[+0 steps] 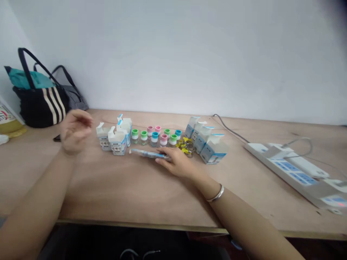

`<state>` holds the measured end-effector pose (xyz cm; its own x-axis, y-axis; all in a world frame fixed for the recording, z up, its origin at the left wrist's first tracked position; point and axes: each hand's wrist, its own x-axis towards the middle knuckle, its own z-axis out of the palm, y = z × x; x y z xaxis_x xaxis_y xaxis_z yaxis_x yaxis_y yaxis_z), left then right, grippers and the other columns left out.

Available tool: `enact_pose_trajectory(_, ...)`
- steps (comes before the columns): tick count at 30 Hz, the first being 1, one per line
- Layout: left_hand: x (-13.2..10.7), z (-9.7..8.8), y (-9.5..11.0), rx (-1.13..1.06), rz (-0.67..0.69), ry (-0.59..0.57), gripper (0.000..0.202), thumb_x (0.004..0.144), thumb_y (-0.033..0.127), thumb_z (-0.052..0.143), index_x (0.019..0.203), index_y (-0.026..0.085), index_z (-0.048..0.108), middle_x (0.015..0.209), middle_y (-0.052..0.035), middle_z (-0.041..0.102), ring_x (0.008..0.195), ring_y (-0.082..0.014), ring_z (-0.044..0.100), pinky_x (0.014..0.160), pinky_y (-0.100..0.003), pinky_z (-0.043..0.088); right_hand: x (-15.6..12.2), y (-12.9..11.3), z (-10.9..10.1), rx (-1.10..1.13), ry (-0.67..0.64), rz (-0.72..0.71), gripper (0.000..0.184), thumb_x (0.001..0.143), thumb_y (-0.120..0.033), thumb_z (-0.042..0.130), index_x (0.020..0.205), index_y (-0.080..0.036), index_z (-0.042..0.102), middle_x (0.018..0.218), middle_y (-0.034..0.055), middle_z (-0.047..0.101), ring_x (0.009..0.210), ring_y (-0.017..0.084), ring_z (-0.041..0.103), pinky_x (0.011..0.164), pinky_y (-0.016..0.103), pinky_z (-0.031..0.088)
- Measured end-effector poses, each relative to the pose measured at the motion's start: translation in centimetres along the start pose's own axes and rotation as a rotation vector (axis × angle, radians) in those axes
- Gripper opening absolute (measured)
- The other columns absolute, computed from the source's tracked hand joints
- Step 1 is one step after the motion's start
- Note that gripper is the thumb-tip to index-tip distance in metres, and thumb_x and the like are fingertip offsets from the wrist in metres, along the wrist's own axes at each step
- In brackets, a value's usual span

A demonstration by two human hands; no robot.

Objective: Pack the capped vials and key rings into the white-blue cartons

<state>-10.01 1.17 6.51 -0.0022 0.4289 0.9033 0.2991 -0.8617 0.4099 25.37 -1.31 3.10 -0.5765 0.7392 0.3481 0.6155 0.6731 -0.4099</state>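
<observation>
My right hand (176, 162) grips one end of a thin, flat white-and-blue item (148, 154), perhaps a flattened carton, just above the table. Behind it stand several small clear jars (154, 141) with green, pink and blue tops. Raised at the left, my left hand (76, 131) is blurred, its fingers loosely bent with nothing visible in them. Nearest to it are a few small white-and-blue boxes (118, 142) with open flaps. Yellow pieces with metal rings (187, 146) lie beyond my right hand, beside a row of similar open boxes (214, 151).
A large power strip (287, 169) with plugged-in adapters lies at the right, its grey cable (231, 128) running to the wall. Black striped bags (40, 104) and a bottle of yellow liquid (11, 121) stand at the left. The wooden table's front edge (141, 225) is close.
</observation>
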Motion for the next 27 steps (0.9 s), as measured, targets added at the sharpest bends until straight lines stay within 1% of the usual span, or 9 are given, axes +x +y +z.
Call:
enact_pose_trajectory(2,-1.0,3.8,2.1,0.053,0.060,-0.232,0.019,0.075,0.030,0.065,0.086,0.018,0.057,0.078,0.0007,0.055,0.071,-0.0112,0.052,0.065,-0.027,0.046,-0.1,0.1,-0.3,0.109,0.032,0.057,0.033,0.086,-0.038,0.053,0.111,-0.017,0.059,0.101,0.0084,0.067,0.088,0.022,0.064,0.075,0.032,0.049)
enact_pose_trajectory(3,-1.7,5.6,3.2,0.114,0.092,-0.356,0.016,0.075,0.026,0.065,0.088,0.019,0.059,0.081,-0.0007,0.058,0.075,-0.0129,0.055,0.069,-0.029,0.048,-0.1,0.2,-0.4,0.169,0.050,0.089,0.034,0.086,-0.039,0.054,0.112,-0.017,0.058,0.101,0.0081,0.067,0.087,0.021,0.064,0.073,0.032,0.050)
enact_pose_trajectory(6,-3.9,9.8,5.2,0.216,0.160,-0.589,0.030,0.078,0.027,0.062,0.106,0.022,0.058,0.107,-0.0070,0.058,0.103,-0.0200,0.056,0.092,-0.038,0.046,-0.2,1.0,-0.3,0.302,0.076,0.149,0.039,0.082,-0.039,0.058,0.113,-0.015,0.057,0.104,0.0092,0.065,0.089,0.021,0.063,0.073,0.032,0.051)
enact_pose_trajectory(9,-5.7,11.3,5.3,0.297,0.044,-0.763,0.058,0.074,0.041,0.066,0.126,0.023,0.047,0.132,-0.0115,0.046,0.125,-0.0284,0.042,0.104,-0.047,0.036,-0.3,1.5,-0.1,0.253,0.079,0.147,0.042,0.078,-0.040,0.063,0.112,-0.015,0.058,0.101,0.0103,0.064,0.086,0.022,0.062,0.074,0.036,0.051)
enact_pose_trajectory(12,-6.8,11.2,4.2,0.299,-0.119,-0.893,0.083,0.067,0.050,0.071,0.137,0.024,0.035,0.143,-0.0129,0.035,0.132,-0.0330,0.033,0.106,-0.051,0.033,-0.4,1.1,-0.3,0.128,0.037,0.022,0.054,0.070,-0.047,0.070,0.114,-0.016,0.058,0.105,0.0116,0.062,0.093,0.024,0.059,0.081,0.040,0.049)
enact_pose_trajectory(14,-7.2,11.1,3.5,0.240,-0.198,-0.924,0.088,0.065,0.051,0.072,0.139,0.025,0.032,0.142,-0.0126,0.038,0.130,-0.0323,0.036,0.104,-0.049,0.035,-0.5,0.4,-0.5,0.057,-0.025,-0.071,0.069,0.061,-0.052,0.075,0.119,-0.019,0.057,0.113,0.0126,0.059,0.104,0.027,0.056,0.089,0.043,0.045)
enact_pose_trajectory(17,-7.4,11.2,3.0,0.166,-0.253,-0.907,0.079,0.066,0.049,0.072,0.135,0.024,0.040,0.134,-0.0113,0.049,0.123,-0.0307,0.046,0.103,-0.046,0.038,-0.6,-0.5,-0.4,-0.027,-0.090,-0.089,0.083,0.053,-0.052,0.079,0.124,-0.019,0.054,0.123,0.0142,0.056,0.115,0.032,0.050,0.095,0.046,0.041)
enact_pose_trajectory(22,-7.1,11.6,3.1,0.077,-0.284,-0.860,0.053,0.074,0.036,0.067,0.123,0.024,0.051,0.123,-0.0087,0.059,0.113,-0.0266,0.055,0.098,-0.042,0.042,-0.4,-0.6,-0.3,0.060,-0.107,-0.052,0.064,0.066,-0.043,0.074,0.122,-0.020,0.056,0.114,0.0093,0.064,0.100,0.025,0.061,0.084,0.037,0.047)
enact_pose_trajectory(27,-6.9,11.6,3.2,-0.082,-0.479,-0.748,0.039,0.078,0.031,0.062,0.114,0.020,0.050,0.106,-0.0077,0.067,0.093,-0.0207,0.064,0.082,-0.035,0.051,-0.4,0.0,-0.7,0.076,-0.073,0.060,0.057,0.066,-0.043,0.074,0.115,-0.018,0.061,0.100,0.0061,0.069,0.084,0.022,0.064,0.070,0.029,0.047)
